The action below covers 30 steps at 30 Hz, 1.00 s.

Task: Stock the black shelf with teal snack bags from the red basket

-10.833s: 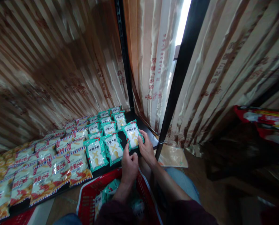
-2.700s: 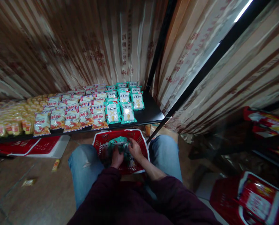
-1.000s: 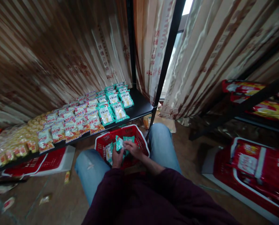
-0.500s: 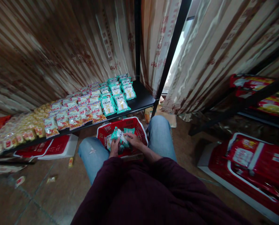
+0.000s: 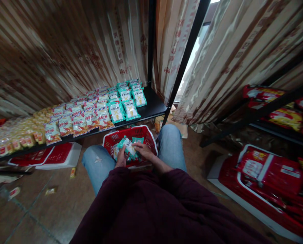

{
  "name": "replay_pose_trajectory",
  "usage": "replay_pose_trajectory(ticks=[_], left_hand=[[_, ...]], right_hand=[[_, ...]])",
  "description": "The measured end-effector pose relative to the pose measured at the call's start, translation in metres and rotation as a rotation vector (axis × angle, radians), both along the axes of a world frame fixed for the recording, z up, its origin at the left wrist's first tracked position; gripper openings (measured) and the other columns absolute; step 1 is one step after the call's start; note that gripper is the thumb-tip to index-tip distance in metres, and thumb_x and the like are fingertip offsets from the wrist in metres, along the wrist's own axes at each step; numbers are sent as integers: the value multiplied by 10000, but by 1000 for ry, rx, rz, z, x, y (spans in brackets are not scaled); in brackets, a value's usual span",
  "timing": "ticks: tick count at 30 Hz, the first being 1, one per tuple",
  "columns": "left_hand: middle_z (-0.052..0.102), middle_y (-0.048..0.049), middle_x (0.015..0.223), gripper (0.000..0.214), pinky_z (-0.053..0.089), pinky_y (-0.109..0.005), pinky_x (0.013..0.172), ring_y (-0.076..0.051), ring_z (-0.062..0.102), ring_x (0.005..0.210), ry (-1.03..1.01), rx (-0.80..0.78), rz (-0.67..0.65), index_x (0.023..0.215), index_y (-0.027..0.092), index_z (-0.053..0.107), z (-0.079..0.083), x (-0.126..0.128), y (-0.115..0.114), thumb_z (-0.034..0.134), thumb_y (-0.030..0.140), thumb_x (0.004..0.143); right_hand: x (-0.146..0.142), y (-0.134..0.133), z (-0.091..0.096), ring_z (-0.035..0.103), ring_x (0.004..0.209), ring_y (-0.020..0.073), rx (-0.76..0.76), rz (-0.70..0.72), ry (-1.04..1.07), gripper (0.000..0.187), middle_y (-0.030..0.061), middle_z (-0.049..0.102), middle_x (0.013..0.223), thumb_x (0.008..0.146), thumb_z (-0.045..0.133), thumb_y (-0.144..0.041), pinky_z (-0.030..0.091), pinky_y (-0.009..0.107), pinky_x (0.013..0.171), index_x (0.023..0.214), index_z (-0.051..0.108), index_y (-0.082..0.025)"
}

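Observation:
Between my knees stands a red plastic basket (image 5: 147, 135) with a white rim, and several green-and-white snack bags (image 5: 138, 140) lie in it. Just over the basket I hold one snack bag (image 5: 128, 146) of the same kind. My left hand (image 5: 121, 157) grips its left side, thumb on the front. On the right side, the fingers of my right hand (image 5: 144, 151) are closed on the bag's edge. The bag is tilted, its printed white front facing up towards me. My fingertips behind it are hidden.
Ahead, a low black shelf (image 5: 151, 110) bears rows of green snack bags (image 5: 131, 110), orange-and-white bags (image 5: 104, 118) and small yellow packets (image 5: 26, 140). Red baskets stand under the shelf (image 5: 62, 154) and at right, the right one (image 5: 225, 173) full of red packages. Small packets (image 5: 50, 191) lie on the floor.
The bag in my hands has turned so that its printed front shows more fully. Both hands stay on it above the basket. The view has shifted slightly to the right.

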<state>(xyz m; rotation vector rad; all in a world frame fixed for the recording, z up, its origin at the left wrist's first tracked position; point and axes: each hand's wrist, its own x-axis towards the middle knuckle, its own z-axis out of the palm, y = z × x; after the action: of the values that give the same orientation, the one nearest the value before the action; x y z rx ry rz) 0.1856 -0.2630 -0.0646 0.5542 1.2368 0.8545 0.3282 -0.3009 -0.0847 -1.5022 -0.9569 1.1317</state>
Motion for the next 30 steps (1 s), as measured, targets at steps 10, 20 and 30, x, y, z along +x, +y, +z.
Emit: replay_pose_trajectory(ticks=[10, 20, 30], left_hand=[[701, -45, 767, 257, 454, -185, 492, -107, 628, 564, -47, -91, 46, 966, 152, 634, 3, 2, 2, 603, 371, 836], [719, -71, 788, 368, 518, -231, 551, -158, 675, 622, -73, -85, 81, 1049, 145, 634, -7, 0, 3, 577, 445, 843], [708, -81, 855, 369, 522, -246, 582, -160, 666, 672, 9, -62, 95, 1044, 144, 626, -15, -1, 6, 538, 454, 863]], right_hand=[[-2, 3, -10, 573, 1127, 224, -98, -50, 176, 404, 38, 647, 1180, 715, 661, -286, 437, 388, 1003, 1115, 651, -239], [-7, -2, -11, 635, 984, 221, -191, 10, 347, 523, 40, 666, 1100, 692, 711, -422, 540, 350, 805, 1174, 606, -248], [-6, 1, -18, 614, 1040, 231, -125, 5, 199, 546, 34, 680, 1085, 632, 748, -397, 474, 386, 939, 1140, 640, -228]])
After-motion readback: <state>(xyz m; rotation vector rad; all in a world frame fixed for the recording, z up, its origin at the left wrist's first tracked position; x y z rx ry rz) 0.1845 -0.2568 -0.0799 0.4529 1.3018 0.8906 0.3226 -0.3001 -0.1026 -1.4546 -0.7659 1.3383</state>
